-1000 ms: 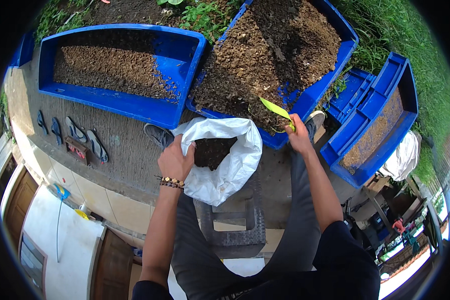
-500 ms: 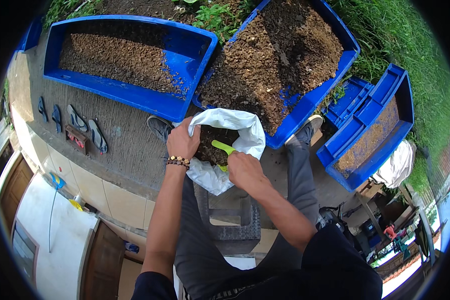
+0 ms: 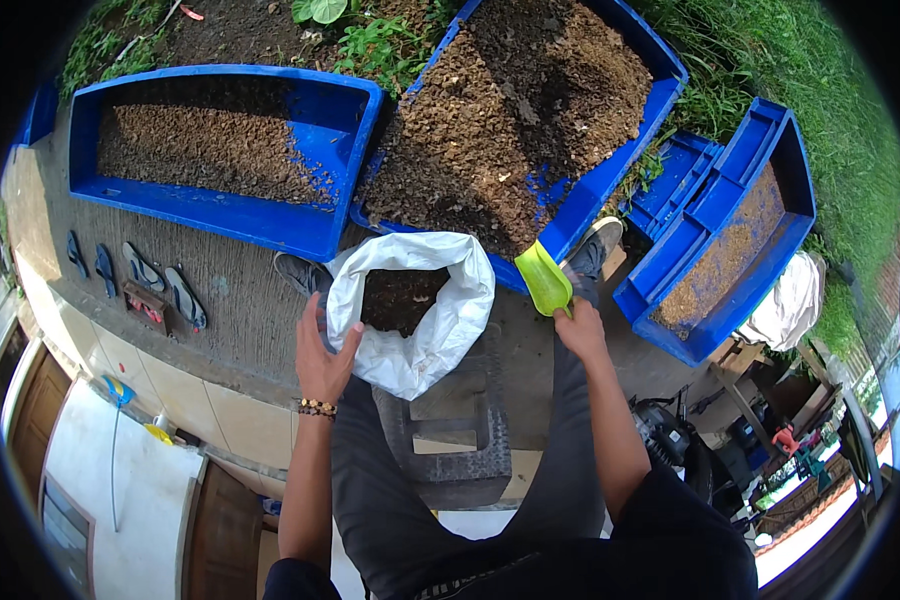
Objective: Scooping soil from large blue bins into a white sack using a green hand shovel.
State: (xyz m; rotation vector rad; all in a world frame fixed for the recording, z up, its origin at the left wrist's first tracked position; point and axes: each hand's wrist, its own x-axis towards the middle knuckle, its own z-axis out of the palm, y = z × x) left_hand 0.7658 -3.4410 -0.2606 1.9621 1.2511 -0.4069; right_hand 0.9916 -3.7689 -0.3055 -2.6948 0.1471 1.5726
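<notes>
Between my legs stands a white woven sack (image 3: 467,290), its rim rolled outward, with dark brown crumbly material (image 3: 402,300) inside. My left hand (image 3: 325,357) is at the sack's left side, thumb and fingers spread; whether it touches the sack is hard to tell. My right hand (image 3: 580,328) grips the handle of a lime-green scoop (image 3: 543,278), out to the right of the sack. The scoop's blade points away from me, beside the near corner of a large blue tray (image 3: 590,222) heaped with brown crumbly material (image 3: 480,150).
Another blue tray (image 3: 210,218) with brown material lies at the far left. On the right, a smaller blue tray (image 3: 705,262) holds a thin tan layer. A dark stool (image 3: 450,465) stands behind the sack. Several sandals (image 3: 185,298) and a small wooden box (image 3: 146,304) sit on the concrete.
My right hand has drawn the scoop out of the sack and moved it right, beside the large tray. My left hand has let go of the sack's rim and come lower.
</notes>
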